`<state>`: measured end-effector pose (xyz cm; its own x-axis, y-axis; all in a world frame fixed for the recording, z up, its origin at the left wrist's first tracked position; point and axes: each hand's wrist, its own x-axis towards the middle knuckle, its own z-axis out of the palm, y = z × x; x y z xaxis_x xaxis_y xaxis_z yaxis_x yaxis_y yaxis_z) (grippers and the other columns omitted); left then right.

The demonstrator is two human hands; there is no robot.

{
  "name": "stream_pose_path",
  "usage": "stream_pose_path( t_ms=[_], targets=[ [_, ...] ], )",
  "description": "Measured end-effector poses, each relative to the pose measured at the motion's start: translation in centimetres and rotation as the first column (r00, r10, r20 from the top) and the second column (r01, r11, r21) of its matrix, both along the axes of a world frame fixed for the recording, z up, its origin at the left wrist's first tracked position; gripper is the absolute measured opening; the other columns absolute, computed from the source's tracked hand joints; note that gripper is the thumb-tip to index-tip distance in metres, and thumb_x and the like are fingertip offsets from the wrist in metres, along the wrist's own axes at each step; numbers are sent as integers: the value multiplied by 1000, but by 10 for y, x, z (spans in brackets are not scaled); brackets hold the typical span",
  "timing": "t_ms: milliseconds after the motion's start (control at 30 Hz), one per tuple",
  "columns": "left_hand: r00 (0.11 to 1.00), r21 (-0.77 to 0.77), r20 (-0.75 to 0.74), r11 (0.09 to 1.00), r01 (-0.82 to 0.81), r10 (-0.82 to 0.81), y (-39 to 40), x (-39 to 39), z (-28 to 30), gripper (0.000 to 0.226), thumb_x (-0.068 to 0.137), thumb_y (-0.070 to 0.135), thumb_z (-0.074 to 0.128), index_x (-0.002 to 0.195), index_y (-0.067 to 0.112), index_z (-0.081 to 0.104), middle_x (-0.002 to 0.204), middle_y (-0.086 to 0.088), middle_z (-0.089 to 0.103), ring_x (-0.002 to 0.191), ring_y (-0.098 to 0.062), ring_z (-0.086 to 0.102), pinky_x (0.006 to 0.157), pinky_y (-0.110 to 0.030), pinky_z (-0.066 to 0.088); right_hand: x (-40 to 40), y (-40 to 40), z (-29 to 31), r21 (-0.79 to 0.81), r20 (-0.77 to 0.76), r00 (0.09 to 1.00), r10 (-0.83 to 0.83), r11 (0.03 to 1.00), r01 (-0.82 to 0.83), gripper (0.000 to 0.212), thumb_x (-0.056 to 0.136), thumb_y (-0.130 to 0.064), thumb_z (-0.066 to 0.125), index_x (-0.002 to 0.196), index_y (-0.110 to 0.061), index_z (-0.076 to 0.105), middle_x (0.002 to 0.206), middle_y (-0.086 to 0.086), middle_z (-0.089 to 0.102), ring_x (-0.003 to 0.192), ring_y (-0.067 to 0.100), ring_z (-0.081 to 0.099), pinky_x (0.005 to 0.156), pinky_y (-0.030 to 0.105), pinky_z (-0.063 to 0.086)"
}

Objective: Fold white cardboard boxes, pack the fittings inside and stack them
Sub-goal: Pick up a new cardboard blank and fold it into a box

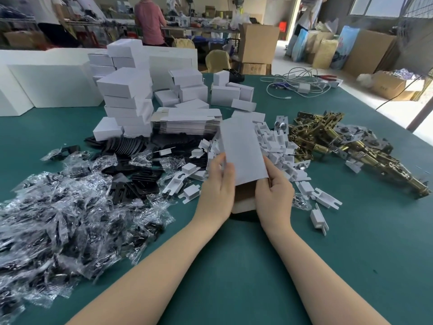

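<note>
Gripping flat white cardboard box (241,148), both hands (219,184), green felt table (234,266)

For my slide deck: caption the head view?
Both hands, left hand and right hand, fold a white cardboard box over the green table.

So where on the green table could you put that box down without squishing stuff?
Bare green table lies near you, between the crinkly plastic bags and the white inserts. More bare room runs along the right edge below the brass fittings. It is crowded beyond both hands, around the flat box blanks.
</note>
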<state>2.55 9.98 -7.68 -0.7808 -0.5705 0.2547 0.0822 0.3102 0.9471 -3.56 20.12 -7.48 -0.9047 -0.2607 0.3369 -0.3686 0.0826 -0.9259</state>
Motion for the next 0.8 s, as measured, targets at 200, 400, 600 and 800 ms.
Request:
stream_pose_path(
  t_ms=[200,400,600,800],
  targets=[
    [985,696,-169,702,152,-45,-34,-5,2,36,88,22,65,121,9,59,109,-8,73,95,-21,70,75,-30,58,-2,-3,-2,-122,111,927,358,931,-345,58,89,11,46,131,-27,61,119,-17,69,114,3,62,88,16,50],
    [973,642,-211,738,207,-89,-36,-1,-1,44,72,23,76,112,12,63,105,-9,74,91,-24,72,70,-32,58,-8,2,8,-386,372,688,623,778,-496,28,87,-30,67,114,-24,71,117,6,72,107,20,68,86,31,56],
    [987,457,-93,875,161,-133,-25,2,0,51,73,35,82,113,8,65,105,-9,75,97,-28,71,78,-37,59,-9,2,4,-92,261,932,251,968,-235,34,99,-38,55,71,-27,72,71,-6,67,65,10,58,56,26,45],
    [996,492,-10,867,77,-83,-25,0,1,19,94,29,63,94,13,71,92,-5,77,82,-18,73,65,-26,58,-12,2,2,-13,296,937,189,981,-193,38,98,-37,56,64,-21,59,63,-3,57,60,11,49,52,23,38]
  ],
)
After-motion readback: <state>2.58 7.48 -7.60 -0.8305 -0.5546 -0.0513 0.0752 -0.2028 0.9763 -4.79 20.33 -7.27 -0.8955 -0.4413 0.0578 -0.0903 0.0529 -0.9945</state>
